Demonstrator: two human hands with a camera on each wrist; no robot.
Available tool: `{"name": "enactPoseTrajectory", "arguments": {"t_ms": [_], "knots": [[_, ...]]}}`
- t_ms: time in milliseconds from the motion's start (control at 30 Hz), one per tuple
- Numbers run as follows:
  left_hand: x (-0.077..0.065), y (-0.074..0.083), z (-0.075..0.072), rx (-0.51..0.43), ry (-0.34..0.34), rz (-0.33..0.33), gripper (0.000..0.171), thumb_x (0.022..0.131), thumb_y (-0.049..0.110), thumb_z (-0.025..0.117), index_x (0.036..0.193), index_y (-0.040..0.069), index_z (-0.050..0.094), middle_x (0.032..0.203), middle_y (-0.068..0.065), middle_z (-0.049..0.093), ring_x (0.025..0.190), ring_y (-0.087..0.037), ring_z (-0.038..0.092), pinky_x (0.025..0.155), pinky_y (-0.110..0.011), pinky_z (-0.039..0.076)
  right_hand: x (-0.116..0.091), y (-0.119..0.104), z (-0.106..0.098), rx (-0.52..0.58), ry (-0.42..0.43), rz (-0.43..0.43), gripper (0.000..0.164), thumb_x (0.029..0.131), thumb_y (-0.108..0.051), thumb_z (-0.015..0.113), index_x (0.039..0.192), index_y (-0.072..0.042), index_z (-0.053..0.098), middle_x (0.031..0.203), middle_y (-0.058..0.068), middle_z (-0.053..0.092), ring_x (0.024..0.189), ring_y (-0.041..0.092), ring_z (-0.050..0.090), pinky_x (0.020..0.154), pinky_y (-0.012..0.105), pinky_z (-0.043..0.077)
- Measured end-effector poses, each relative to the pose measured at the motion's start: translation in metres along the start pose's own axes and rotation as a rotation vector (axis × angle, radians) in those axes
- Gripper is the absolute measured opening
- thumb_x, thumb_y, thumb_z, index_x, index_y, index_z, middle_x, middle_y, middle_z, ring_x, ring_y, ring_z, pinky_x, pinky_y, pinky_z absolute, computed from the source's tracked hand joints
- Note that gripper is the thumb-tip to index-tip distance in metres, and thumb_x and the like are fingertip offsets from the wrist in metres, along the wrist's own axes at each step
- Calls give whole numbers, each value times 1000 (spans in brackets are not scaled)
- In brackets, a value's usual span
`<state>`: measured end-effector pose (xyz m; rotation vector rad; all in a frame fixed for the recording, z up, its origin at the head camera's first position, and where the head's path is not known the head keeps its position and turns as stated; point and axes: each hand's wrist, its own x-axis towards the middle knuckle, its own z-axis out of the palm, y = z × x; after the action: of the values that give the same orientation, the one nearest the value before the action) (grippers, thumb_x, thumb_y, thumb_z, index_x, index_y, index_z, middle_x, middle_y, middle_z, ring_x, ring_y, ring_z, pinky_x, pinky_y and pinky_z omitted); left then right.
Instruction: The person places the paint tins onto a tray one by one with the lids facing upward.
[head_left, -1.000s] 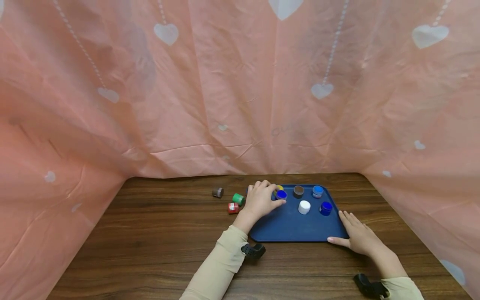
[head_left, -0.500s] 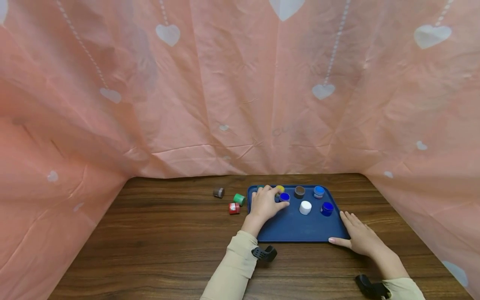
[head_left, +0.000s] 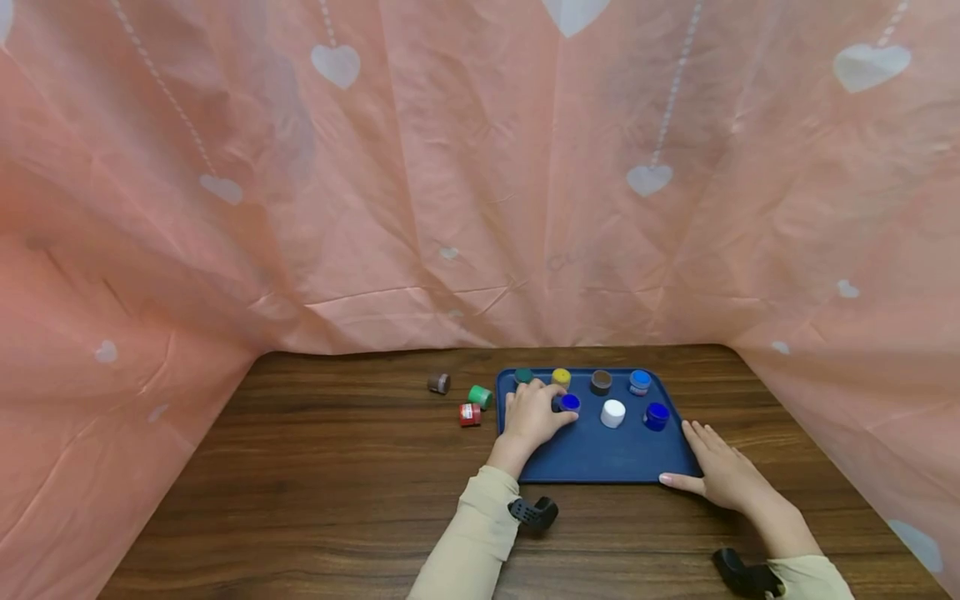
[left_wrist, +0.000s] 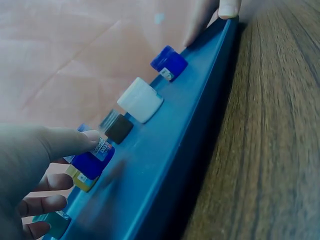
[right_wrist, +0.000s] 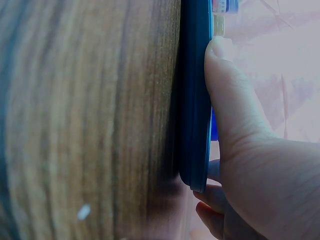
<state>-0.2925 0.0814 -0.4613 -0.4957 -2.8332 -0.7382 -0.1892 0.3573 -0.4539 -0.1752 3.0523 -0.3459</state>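
Over the left half of the blue tray [head_left: 600,458], my left hand [head_left: 531,414] pinches a dark blue paint jar [head_left: 570,403] between thumb and fingers. In the left wrist view the same paint jar [left_wrist: 93,159] shows its label beneath the thumb. My right hand [head_left: 722,467] rests at the tray's near right corner, thumb on the near rim and fingers along the right side. On the tray stand a green jar [head_left: 523,377], a yellow jar [head_left: 561,378], a brown jar [head_left: 601,382], a light blue jar [head_left: 640,382], a white jar [head_left: 612,413] and another dark blue jar [head_left: 656,416].
Left of the tray, a brown jar [head_left: 438,383], a green jar [head_left: 480,397] and a red jar [head_left: 469,414] lie on their sides on the wooden table [head_left: 315,483]. A pink curtain [head_left: 480,167] with white hearts hangs behind and at both sides.
My left hand has moved slightly right and toward me with the dark blue paint jar, uncovering the green and yellow jars behind it. My right hand stays at the tray corner.
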Motion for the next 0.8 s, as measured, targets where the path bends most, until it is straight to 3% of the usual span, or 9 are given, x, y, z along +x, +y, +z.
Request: {"name": "enactPoseTrajectory", "arguments": {"t_ms": [800], "knots": [[-3,-2,4,8,-49,-10,42,82,52,73,118,31,70,110,2,64,96,-16,52,76,-31,34,-1,-1,1,-9,21,-10,105,82,-61,65,144,16,29,145,44,28,133,60,27,99,74,29]]}}
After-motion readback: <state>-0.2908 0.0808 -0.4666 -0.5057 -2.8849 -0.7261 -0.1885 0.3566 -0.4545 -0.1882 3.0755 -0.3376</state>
